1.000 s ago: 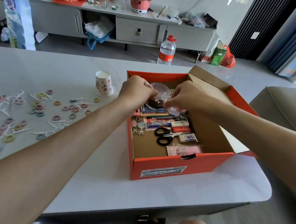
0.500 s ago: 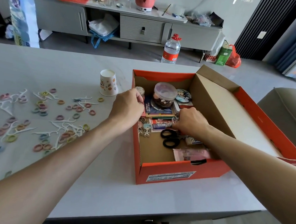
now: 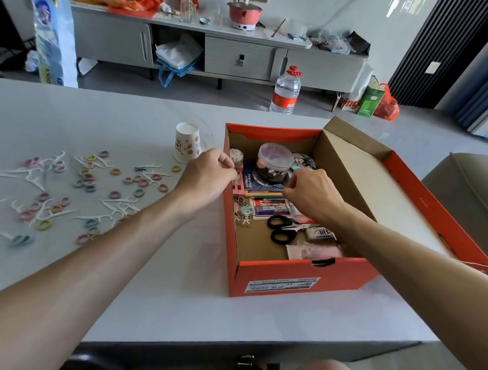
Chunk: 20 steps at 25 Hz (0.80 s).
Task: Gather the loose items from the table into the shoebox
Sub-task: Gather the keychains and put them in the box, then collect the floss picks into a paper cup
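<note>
Head view. Shoebox (image 3: 302,277), orange, lid open to the right, sits on the right half of the table (image 3: 165,291). Inside it: a clear jar (image 3: 272,165) at the back, booklets and pens in front of it, black scissors (image 3: 284,230), an eraser (image 3: 320,232), a keyring charm (image 3: 244,214), and a pink packet (image 3: 317,251) against the front wall. Outside, well to the left of the box: a scatter of hair ties (image 3: 88,182) and white floss picks (image 3: 116,203). A paper cup (image 3: 187,142) stands near the box's left wall.

Step, as judged: arranging contents inside the box between pickups. The gathering looks partway done, as the whole scatter lies loose on the tabletop. The next move calls for a reach left. The ties and picks are small and flat, so raking them into a heap first should beat picking them up one at a time.

Left hand (image 3: 207,178): over the box's left wall, fingers curled tight, tips at the rim beside a small mottled round-topped item (image 3: 236,156). Cannot tell whether it pinches the wall, that item, or nothing.

Right hand (image 3: 311,195): inside the box, above the stationery and just in front of the jar, knuckles up and fingers curled downward. The underside is hidden, so cannot tell whether it grips anything.
</note>
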### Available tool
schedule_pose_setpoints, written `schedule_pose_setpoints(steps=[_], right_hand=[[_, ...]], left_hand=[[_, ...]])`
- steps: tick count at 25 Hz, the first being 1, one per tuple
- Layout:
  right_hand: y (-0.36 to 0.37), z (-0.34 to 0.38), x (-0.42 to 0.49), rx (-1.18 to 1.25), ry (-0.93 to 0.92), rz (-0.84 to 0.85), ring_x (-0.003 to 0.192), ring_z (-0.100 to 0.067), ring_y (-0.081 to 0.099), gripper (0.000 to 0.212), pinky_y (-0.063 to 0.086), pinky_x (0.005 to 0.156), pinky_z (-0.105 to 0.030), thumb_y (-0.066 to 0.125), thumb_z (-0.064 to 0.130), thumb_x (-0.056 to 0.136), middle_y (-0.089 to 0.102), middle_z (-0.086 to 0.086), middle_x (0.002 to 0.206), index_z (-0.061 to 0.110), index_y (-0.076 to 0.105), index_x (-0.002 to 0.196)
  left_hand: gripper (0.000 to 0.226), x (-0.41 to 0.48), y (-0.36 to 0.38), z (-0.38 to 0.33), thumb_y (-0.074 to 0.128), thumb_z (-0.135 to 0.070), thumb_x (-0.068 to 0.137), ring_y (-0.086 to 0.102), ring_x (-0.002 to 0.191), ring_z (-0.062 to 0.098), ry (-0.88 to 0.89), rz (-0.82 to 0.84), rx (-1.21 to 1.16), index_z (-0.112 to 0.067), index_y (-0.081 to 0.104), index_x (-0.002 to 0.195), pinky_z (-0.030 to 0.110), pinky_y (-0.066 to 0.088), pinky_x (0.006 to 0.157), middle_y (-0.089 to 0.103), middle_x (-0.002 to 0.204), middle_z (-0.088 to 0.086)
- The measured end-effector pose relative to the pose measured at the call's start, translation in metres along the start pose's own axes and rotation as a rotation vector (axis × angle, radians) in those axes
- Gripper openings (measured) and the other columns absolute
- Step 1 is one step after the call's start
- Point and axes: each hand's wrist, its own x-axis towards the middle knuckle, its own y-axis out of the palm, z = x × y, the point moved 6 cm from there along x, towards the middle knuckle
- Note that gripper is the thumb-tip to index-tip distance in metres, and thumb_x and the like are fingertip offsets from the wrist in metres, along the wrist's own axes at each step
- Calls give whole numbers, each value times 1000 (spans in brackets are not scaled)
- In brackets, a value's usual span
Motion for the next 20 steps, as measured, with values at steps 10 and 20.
schedule_pose_setpoints(steps=[10,20], right_hand=[[-39,181,-55,55,-412,129,88,-20,63,26,55,80,-34,62,25,90,66,-5,105,14,63,114],[86,227,151,-236,-177,180,123,-44,44,68,45,90,-48,53,54,91,35,-17,144,30,26,148]], left_hand=[[20,-79,-149,56,50,1,87,50,48,10,-159,-171,-269,-12,65,87,22,34,45,58,72,5],[19,7,-196,165,55,-4,89,54,46,8,-286,-180,-403,-16,68,83,17,35,39,62,70,0]])
